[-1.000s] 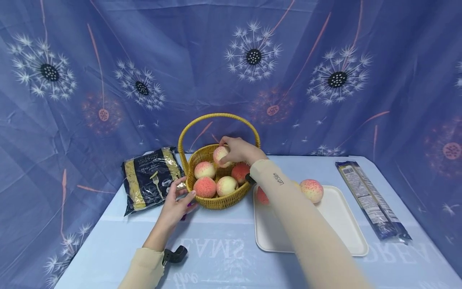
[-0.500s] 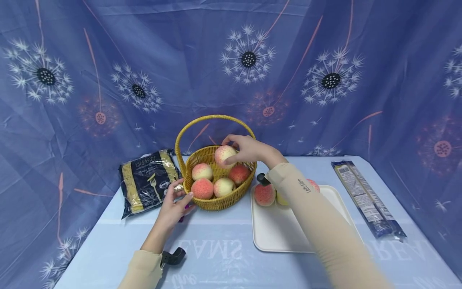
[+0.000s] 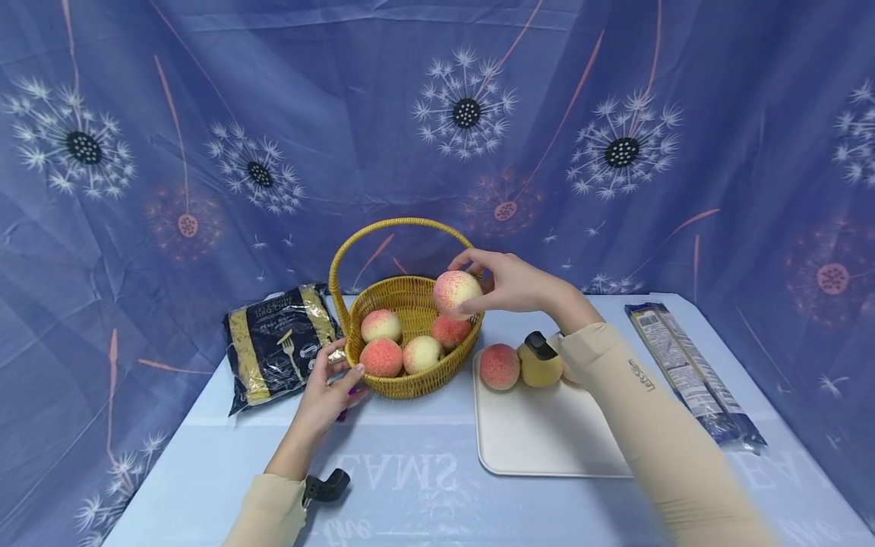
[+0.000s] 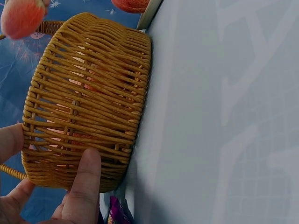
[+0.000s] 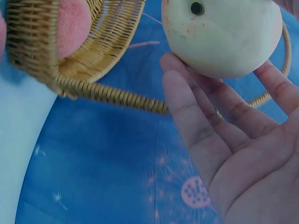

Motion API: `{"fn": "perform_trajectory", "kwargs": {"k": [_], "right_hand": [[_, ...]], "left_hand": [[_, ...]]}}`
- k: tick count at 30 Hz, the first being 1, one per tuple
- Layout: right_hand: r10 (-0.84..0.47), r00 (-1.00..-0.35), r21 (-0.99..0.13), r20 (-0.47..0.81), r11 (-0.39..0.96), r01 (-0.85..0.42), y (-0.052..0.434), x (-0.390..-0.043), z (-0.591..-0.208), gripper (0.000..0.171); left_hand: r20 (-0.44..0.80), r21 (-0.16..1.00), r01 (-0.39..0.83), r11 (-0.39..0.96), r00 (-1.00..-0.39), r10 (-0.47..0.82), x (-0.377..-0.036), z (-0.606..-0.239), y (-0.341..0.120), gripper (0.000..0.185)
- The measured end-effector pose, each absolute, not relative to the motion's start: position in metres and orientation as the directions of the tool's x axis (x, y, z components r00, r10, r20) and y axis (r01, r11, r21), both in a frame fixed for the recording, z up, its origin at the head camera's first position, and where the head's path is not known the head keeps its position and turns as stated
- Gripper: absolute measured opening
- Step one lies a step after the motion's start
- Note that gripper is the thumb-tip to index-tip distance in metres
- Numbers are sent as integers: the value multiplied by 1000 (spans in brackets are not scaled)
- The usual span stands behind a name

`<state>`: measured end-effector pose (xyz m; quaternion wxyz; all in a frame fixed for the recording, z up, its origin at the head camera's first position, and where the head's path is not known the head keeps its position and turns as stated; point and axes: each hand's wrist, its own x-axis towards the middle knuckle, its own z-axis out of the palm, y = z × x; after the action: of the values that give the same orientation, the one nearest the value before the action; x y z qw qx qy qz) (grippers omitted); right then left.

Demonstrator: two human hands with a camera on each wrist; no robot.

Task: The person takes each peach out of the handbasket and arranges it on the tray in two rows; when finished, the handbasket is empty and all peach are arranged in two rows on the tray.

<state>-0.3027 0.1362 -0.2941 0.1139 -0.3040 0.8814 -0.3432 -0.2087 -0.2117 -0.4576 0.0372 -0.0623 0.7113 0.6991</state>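
Note:
My right hand holds a pink-and-cream peach by the fingertips, just above the right rim of the yellow wicker basket. The right wrist view shows the same peach pale side up on my fingers. Several more peaches lie inside the basket. My left hand touches the basket's left front wall; its thumb and fingers press the weave. Two peaches sit on the white tray to the right.
A dark pasta bag lies left of the basket. A long spaghetti packet lies at the right side of the blue tablecloth. A dandelion-print blue curtain hangs behind. A small purple item sits under my left hand.
My right hand has lifted the peach out of the basket's middle and carried it rightwards to the rim. The left hand stays on the basket.

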Motion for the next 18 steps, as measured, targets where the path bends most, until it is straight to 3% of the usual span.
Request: {"fn": "perform_trajectory", "kwargs": {"k": [8,18], "right_hand": [[-534,-844,-732,55,553,-398,182,-282,-300,62],[-404,-910,-727,95,597,-341,249,-257,-313,63]], "left_hand": [[-139,990,-140,12,-989,-41,-209,-459,-212,65],[-139,990,-139,6,-990,-37,-210,-460,-212,65]]}}
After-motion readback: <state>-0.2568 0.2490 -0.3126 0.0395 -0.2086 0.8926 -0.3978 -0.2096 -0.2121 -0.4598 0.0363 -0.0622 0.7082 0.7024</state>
